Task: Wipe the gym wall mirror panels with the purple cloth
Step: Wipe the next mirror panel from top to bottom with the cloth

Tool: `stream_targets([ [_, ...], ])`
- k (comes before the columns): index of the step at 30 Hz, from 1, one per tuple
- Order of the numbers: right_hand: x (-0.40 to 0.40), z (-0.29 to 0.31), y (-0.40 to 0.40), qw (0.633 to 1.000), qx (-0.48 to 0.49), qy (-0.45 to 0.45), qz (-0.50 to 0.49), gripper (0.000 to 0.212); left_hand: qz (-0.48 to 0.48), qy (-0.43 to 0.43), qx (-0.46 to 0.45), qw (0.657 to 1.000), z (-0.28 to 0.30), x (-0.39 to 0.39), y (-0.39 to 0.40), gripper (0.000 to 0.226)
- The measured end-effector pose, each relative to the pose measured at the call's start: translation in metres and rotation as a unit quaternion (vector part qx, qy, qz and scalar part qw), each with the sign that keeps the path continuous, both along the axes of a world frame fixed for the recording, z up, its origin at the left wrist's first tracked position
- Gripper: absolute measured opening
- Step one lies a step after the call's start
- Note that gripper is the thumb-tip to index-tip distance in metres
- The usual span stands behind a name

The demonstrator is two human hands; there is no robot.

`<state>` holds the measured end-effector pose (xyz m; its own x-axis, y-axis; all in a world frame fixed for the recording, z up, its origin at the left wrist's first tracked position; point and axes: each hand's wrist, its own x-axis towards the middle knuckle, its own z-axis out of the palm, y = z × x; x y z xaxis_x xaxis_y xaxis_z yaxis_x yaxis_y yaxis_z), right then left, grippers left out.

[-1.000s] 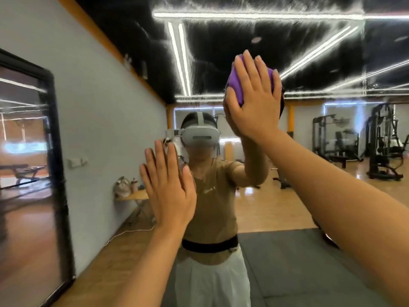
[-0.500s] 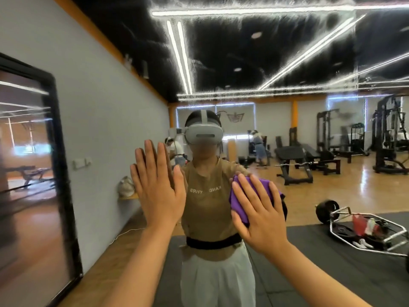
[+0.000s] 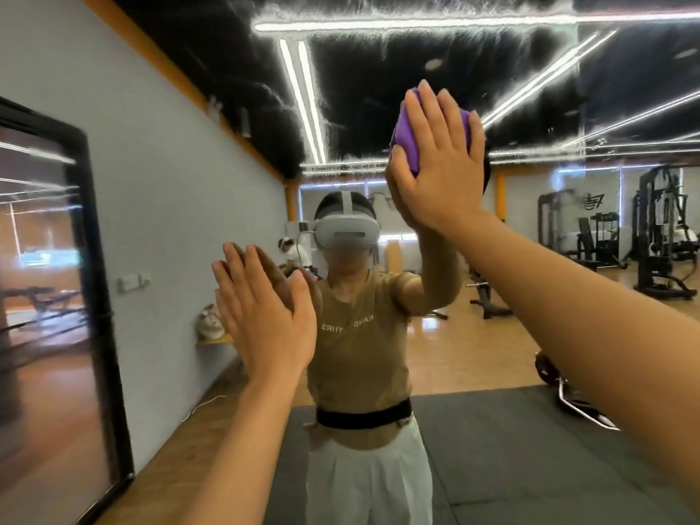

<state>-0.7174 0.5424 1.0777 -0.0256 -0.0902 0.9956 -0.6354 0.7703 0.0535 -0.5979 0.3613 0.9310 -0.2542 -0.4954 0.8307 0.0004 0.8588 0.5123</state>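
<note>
The wall mirror panel point(image 3: 530, 335) fills most of the view and reflects me and the gym. My right hand point(image 3: 439, 161) is raised high and presses the bunched purple cloth point(image 3: 407, 140) flat against the glass, fingers spread over it. Only the cloth's left and top edges show past the hand. My left hand point(image 3: 265, 316) is lower and to the left, palm flat on the mirror with fingers together, holding nothing.
A grey wall point(image 3: 170, 221) runs along the left with a black-framed mirror point(image 3: 98, 297) leaning on it. The reflection shows weight machines point(image 3: 659, 240) at the right, a black floor mat point(image 3: 511, 449) and a barbell frame point(image 3: 568, 392).
My right hand with the cloth swept down to chest height, then back up to high on the glass. My left hand stayed flat on the mirror, shifting only slightly.
</note>
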Motion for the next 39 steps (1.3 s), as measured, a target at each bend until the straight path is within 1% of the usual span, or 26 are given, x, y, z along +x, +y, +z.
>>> stream_targets([
  [2,0.000,-0.005,-0.002,1.000,-0.008,0.005,0.006,0.064,0.003,-0.008,0.005,1.000,0.001,-0.003,0.005,0.085],
  [4,0.000,-0.031,0.001,1.000,-0.009,0.014,0.015,0.063,0.015,0.001,-0.010,1.000,-0.004,-0.007,0.004,0.086],
  [6,-0.001,-0.073,0.006,1.000,0.004,0.008,0.014,0.065,0.022,0.016,-0.029,0.999,-0.009,-0.011,0.000,0.085],
  [9,-0.002,-0.155,0.018,0.998,0.058,0.004,-0.015,0.066,0.030,0.026,-0.043,0.998,-0.014,-0.016,-0.004,0.084],
  [11,-0.006,-0.206,0.030,0.996,0.091,0.015,-0.017,0.064,0.037,0.034,-0.043,0.998,-0.015,-0.019,-0.003,0.083],
  [13,-0.010,-0.239,0.041,0.994,0.107,0.020,-0.009,0.064,0.051,0.040,-0.047,0.997,-0.018,-0.021,-0.002,0.077],
  [15,-0.010,-0.251,0.047,0.993,0.117,0.018,-0.007,0.065,0.066,0.048,-0.070,0.994,-0.020,-0.025,0.002,0.065],
  [17,-0.011,-0.249,0.050,0.992,0.126,0.020,-0.008,0.066,0.071,0.062,-0.082,0.992,-0.021,-0.031,0.009,0.056],
  [19,-0.012,-0.238,0.052,0.990,0.139,0.030,-0.012,0.066,0.067,0.070,-0.070,0.993,-0.021,-0.035,0.017,0.055],
  [21,-0.015,-0.216,0.054,0.989,0.141,0.037,-0.023,0.065,0.064,0.067,-0.055,0.994,-0.020,-0.037,0.021,0.057],
  [23,-0.018,-0.177,0.056,0.992,0.120,0.032,-0.029,0.064,0.064,0.061,-0.048,0.995,-0.019,-0.037,0.024,0.061],
  [26,-0.022,-0.099,0.059,0.997,0.072,0.013,-0.018,0.064,0.067,0.060,-0.044,0.995,-0.018,-0.038,0.028,0.065],
  [29,-0.023,-0.028,0.068,1.000,0.023,-0.006,-0.003,0.063,0.083,0.048,-0.098,0.991,-0.021,-0.041,0.033,0.061],
  [31,-0.023,-0.009,0.070,1.000,0.006,-0.021,0.004,0.063,0.084,0.039,-0.126,0.988,-0.022,-0.043,0.036,0.061],
  [34,-0.024,-0.025,0.069,1.000,-0.012,-0.013,0.014,0.063,0.076,0.042,-0.119,0.989,-0.024,-0.046,0.040,0.062],
  [36,-0.026,-0.059,0.070,1.000,-0.011,-0.006,0.010,0.064,0.071,0.048,-0.117,0.989,-0.024,-0.047,0.040,0.062],
  [39,-0.029,-0.129,0.079,1.000,0.025,-0.007,-0.010,0.065,0.072,0.054,-0.117,0.989,-0.024,-0.048,0.040,0.063],
])
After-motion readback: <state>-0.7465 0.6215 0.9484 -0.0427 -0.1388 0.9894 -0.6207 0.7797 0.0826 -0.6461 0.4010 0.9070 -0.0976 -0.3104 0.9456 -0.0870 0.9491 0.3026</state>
